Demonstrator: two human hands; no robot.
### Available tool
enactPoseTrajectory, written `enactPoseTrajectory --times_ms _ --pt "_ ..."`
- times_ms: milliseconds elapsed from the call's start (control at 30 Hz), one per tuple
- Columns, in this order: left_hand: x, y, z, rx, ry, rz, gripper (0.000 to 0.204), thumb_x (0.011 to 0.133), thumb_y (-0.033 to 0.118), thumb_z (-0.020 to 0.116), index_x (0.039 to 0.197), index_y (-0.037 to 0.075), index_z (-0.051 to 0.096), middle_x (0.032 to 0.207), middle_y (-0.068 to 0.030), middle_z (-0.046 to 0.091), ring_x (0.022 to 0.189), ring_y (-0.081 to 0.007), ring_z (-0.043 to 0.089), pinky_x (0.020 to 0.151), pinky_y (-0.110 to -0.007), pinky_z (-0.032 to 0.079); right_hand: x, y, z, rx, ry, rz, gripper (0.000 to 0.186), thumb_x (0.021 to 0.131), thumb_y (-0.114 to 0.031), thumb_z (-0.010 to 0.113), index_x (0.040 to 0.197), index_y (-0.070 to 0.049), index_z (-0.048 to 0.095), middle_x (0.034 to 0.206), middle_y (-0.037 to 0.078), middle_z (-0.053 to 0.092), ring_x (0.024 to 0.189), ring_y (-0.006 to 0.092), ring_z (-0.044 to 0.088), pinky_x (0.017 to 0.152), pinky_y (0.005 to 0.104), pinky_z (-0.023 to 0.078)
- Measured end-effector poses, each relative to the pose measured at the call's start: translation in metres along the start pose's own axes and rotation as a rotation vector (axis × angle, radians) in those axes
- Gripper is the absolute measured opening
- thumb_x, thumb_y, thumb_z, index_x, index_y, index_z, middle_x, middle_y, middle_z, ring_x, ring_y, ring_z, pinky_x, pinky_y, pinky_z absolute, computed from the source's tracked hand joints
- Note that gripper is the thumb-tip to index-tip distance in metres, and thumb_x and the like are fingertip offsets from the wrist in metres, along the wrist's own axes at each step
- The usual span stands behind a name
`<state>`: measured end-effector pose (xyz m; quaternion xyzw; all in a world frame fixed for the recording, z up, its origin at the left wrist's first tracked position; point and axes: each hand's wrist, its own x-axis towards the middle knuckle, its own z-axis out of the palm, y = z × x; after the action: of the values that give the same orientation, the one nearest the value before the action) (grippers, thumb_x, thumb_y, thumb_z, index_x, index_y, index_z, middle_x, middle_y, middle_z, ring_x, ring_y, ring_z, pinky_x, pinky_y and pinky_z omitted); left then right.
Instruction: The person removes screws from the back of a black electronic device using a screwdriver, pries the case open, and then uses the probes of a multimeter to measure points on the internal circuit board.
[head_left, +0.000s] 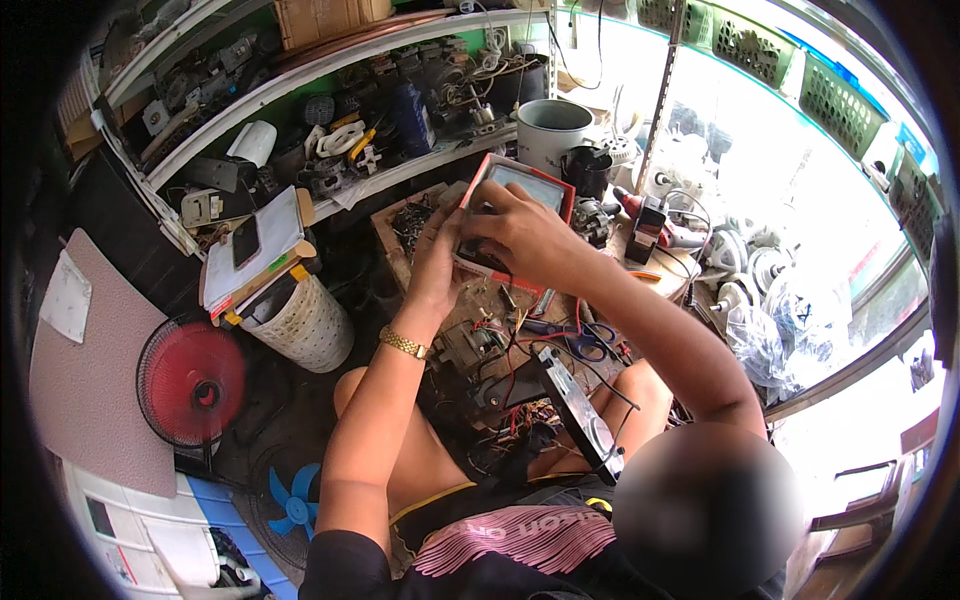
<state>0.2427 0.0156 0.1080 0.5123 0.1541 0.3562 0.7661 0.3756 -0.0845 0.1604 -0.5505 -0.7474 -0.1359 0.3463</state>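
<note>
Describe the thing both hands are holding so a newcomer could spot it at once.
Start at the cluttered wooden workbench below the white shelves. Just above its middle, the left hand and right hand grip a flat rectangular panel with a red frame and pale grey face. Nothing nearby matches: beside it stand a round grey pot and a black cup.

The box (pixel 520 195) held at twelve o'clock had a red rim and a pale grey face. At nine o'clock stood a red fan (pixel 192 382); a blue fan blade (pixel 292 505) lay at seven. A white patterned bucket (pixel 305 325) sat nearby. The scissors (pixel 590 340) had blue handles, and the bracelet (pixel 404 345) was gold.
</note>
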Motion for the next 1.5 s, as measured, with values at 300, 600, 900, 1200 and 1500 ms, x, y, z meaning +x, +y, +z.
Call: enactPoseTrajectory --times_ms 300,600,900,1200,1500 --pt "-0.001 0.029 -0.008 -0.225 -0.221 -0.131 0.040 0.095 0.030 0.057 0.129 0.010 0.052 0.118 -0.0047 0.062 0.101 -0.0185 0.065 0.078 -0.036 0.060 0.017 0.008 -0.019 -0.236 0.315 -0.011 0.059 0.068 -0.026 0.081 0.121 -0.015 0.058 0.127 0.017 0.046 0.118 0.0365 0.044 0.098 0.0487 0.037" --pt "0.055 0.126 -0.009 -0.264 0.123 0.216 0.023 0.093 0.021 0.052 0.107 0.003 0.055 0.101 -0.0126 0.066 0.089 -0.0285 0.067 0.073 -0.046 0.060 -0.014 -0.023 0.049 1.137 0.074 0.365 0.061 0.086 -0.029 0.072 0.130 0.002 0.044 0.113 0.014 0.061 0.099 0.0190 0.060 0.082 0.0323 0.051" --pt "0.046 0.225 -0.126 0.048 0.074 0.189 0.030 0.091 0.022 0.057 0.112 0.002 0.060 0.104 -0.0091 0.069 0.093 -0.0210 0.068 0.081 -0.037 0.057 0.034 -0.002 -0.084 1.275 -0.037 0.393 0.037 0.092 -0.031 0.063 0.114 -0.002 0.058 0.055 -0.006 0.037 0.045 0.0063 0.039 0.045 0.0253 0.043" --pt "-0.017 0.199 -0.109 -0.314 -0.204 0.039 0.034 0.090 0.021 0.050 0.107 -0.005 0.062 0.103 -0.0179 0.069 0.090 -0.0276 0.069 0.085 -0.039 0.056 0.042 0.085 -0.152 0.300 -0.743 0.455 0.032 0.081 -0.025 0.075 0.098 0.001 0.070 0.083 0.005 0.069 0.068 0.0107 0.063 0.062 0.0255 0.052" --pt "-0.029 0.160 -0.099 -0.458 -0.425 0.197 0.044 0.091 0.033 0.053 0.119 -0.001 0.058 0.110 -0.0118 0.067 0.097 -0.0229 0.066 0.090 -0.034 0.052 -0.017 0.149 -0.081 0.406 -0.942 0.501 0.030 0.088 -0.030 0.066 0.096 -0.001 0.069 0.073 0.004 0.066 0.065 0.0120 0.060 0.065 0.0290 0.051"
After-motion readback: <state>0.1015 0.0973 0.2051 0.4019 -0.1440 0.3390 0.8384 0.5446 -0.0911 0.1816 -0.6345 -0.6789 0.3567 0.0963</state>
